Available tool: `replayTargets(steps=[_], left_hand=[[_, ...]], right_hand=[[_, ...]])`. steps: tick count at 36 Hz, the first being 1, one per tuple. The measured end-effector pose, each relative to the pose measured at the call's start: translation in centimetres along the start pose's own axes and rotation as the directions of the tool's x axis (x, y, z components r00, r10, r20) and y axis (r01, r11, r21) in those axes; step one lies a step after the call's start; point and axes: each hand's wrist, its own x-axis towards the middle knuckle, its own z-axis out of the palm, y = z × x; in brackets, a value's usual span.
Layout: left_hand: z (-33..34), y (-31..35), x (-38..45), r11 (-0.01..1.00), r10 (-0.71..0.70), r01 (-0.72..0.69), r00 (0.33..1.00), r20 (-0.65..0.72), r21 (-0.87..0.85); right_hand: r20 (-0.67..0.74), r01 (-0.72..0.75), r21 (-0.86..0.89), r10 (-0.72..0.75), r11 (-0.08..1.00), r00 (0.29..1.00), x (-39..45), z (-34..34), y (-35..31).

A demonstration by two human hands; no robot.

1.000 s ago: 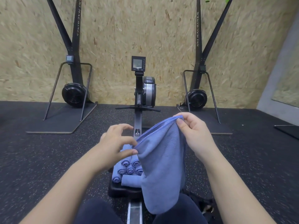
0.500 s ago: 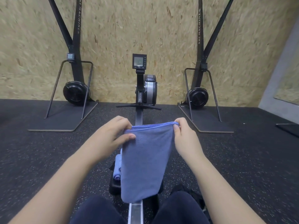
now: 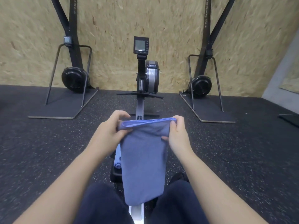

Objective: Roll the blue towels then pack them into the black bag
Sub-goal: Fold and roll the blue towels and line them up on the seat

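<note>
Head view, seated person facing a rowing machine (image 3: 146, 73). The left hand (image 3: 110, 131) and right hand (image 3: 178, 133) hold a folded blue towel (image 3: 143, 162) by its top edge, one hand at each upper corner. Fingers of the left hand are curled round the left corner, thumb on the near face of the cloth; fingers (image 3: 178, 121) of the right hand pinch the right corner, thumb pressed against the near face. The top edge runs nearly level between the two sets of fingers and shows several stacked layers of fabric. The towel hangs straight down from the fingers, between the person's knees, its lower end over the rail (image 3: 136, 214) of the machine.

Below and just left of the left fingers, partly hidden behind the hanging cloth, rolled blue towels (image 3: 117, 159) lie on the black seat (image 3: 115, 172) of the machine. Beyond the fingers stand the flywheel and its monitor (image 3: 141, 45). Two tall black machines (image 3: 74, 76) (image 3: 201, 84) flank it, well apart to the left and right, against a chipboard wall (image 3: 113, 29). The floor (image 3: 48, 151) is dark speckled rubber.
</note>
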Motion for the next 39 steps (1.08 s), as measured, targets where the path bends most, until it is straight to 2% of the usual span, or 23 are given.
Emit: replayTargets(steps=[3, 7, 9, 12, 14, 20, 24, 28, 31, 35, 39], left_hand=[[0.8, -1.3, -0.1, 0.987, -0.089, 0.088, 0.996, 0.004, -0.134], [2.4, -3.2, -0.2, 0.92, -0.211, 0.207, 0.977, 0.023, -0.333], [3.1, -4.4, -0.3, 0.896, -0.243, 0.237, 0.97, 0.032, -0.375], [4.2, -5.9, -0.2, 0.902, -0.244, 0.238, 0.969, 0.028, -0.361], [4.9, -6.7, 0.1, 0.906, -0.249, 0.245, 0.968, 0.035, -0.346], [6.8, -8.3, 1.2, 0.924, -0.287, 0.289, 0.957, 0.044, -0.252], [7.6, -10.0, 2.3, 0.906, -0.36, 0.367, 0.93, 0.072, -0.213], [7.9, -11.0, 3.3, 0.902, -0.352, 0.361, 0.932, 0.084, -0.237], [8.2, -12.4, 4.0, 0.88, -0.39, 0.404, 0.915, 0.109, -0.248], [8.5, -13.1, 4.9, 0.783, -0.457, 0.47, 0.879, 0.136, -0.408], [8.0, -13.4, 6.5, 0.771, -0.457, 0.462, 0.881, 0.125, -0.438]], right_hand=[[0.019, -0.01, -0.002, 0.01, 1.0, 1.0, 0.4, 0.3, 1.7], [0.092, -0.004, -0.091, 0.013, 0.996, 0.996, 0.3, 0.2, 3.6], [0.125, -0.024, -0.112, 0.038, 0.993, 0.991, 0.4, 0.4, 4.7], [0.157, 0.007, -0.297, 0.041, 0.955, 0.987, 0.7, 0.6, 5.7], [0.151, 0.014, -0.349, 0.041, 0.937, 0.988, 1.1, 0.5, 6.4], [0.148, 0.008, -0.3, 0.038, 0.954, 0.988, 3.1, 1.2, 9.1], [0.125, -0.131, -0.154, 0.151, 0.979, 0.981, 4.0, 2.1, 10.2], [0.139, -0.22, -0.077, 0.229, 0.973, 0.963, 4.7, 3.0, 10.7], [0.162, -0.238, -0.091, 0.25, 0.967, 0.954, 5.5, 3.5, 11.2], [0.197, -0.221, -0.141, 0.246, 0.965, 0.949, 7.0, 4.1, 11.3], [0.22, -0.151, -0.194, 0.193, 0.969, 0.956, 9.1, 4.9, 11.0]])
